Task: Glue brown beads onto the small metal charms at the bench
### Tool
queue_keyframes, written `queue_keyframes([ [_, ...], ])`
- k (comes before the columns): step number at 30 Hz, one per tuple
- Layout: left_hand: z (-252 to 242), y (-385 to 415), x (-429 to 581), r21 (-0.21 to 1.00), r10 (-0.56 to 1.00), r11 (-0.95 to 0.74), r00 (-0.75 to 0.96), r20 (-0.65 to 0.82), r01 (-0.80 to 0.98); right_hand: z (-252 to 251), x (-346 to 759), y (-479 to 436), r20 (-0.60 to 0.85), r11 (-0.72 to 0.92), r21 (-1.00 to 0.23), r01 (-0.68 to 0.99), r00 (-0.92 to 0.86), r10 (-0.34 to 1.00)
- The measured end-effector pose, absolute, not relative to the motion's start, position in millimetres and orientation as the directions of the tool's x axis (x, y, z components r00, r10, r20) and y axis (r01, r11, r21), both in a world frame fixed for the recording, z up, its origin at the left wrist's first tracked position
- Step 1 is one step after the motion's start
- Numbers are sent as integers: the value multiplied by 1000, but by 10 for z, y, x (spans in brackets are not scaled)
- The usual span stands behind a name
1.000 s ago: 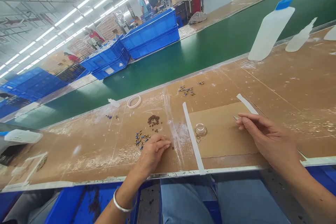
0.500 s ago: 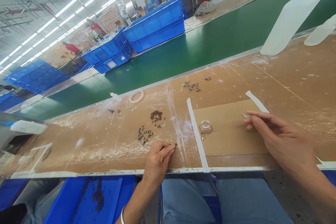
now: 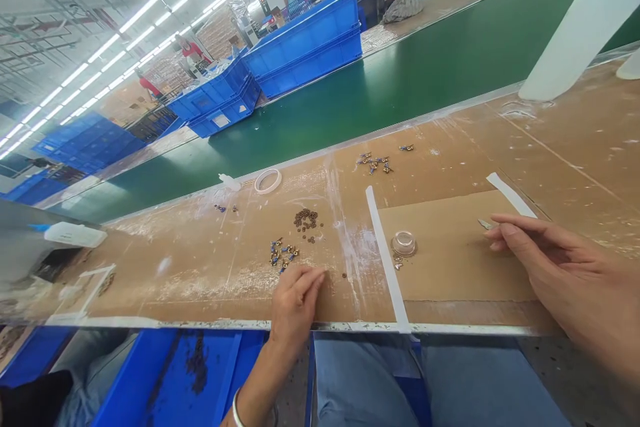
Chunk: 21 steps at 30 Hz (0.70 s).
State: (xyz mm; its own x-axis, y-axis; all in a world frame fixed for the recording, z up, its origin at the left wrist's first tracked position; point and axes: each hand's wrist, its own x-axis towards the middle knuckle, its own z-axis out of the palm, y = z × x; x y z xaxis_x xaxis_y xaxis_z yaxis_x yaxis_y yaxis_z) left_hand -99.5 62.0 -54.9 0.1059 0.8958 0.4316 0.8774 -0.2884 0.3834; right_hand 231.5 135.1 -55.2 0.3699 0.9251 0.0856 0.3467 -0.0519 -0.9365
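My left hand (image 3: pixel 295 300) rests near the table's front edge, thumb and fingers pinched together, with nothing visible at the tips. A small brown round piece (image 3: pixel 344 275) lies just right of them, apart. Behind the hand are a cluster of small blue-and-gold metal parts (image 3: pixel 283 253) and a pile of brown round pieces (image 3: pixel 305 218). My right hand (image 3: pixel 555 267) is closed above the cardboard sheet (image 3: pixel 450 273), pinching a small flat silvery piece (image 3: pixel 484 223) whose tip protrudes. A small clear round dish (image 3: pixel 403 243) stands on the sheet, with tiny shiny bits (image 3: pixel 398 263) beside it.
White tape strips (image 3: pixel 385 260) flank the cardboard. More blue-and-gold parts (image 3: pixel 375 162), a tape roll (image 3: pixel 268 181) and a small white bottle (image 3: pixel 230 181) lie farther back. A large white bottle (image 3: pixel 575 40) stands right. Blue crates (image 3: pixel 310 53) sit beyond the green belt (image 3: pixel 430 73).
My left hand has drawn back left from the brown round piece, which stays on the table. My right hand keeps pinching the silvery piece. The view has shifted slightly.
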Motion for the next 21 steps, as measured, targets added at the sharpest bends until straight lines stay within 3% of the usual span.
queue_keyframes([
  [5, -482, 833, -1261, 239, 874, -152, 17, 486, 959, -521, 2278, 1347, 94, -52, -935, 350, 387, 917],
  [10, -486, 1095, -1361, 105, 911, -103, 51, 410, 989, -497, 2271, 1339, 101, -34, -940, 339, 374, 922],
  [21, -453, 1311, -1379, 35, 945, -217, 200, 260, 976, -505, 2306, 1356, 66, -73, -941, 331, 389, 919],
])
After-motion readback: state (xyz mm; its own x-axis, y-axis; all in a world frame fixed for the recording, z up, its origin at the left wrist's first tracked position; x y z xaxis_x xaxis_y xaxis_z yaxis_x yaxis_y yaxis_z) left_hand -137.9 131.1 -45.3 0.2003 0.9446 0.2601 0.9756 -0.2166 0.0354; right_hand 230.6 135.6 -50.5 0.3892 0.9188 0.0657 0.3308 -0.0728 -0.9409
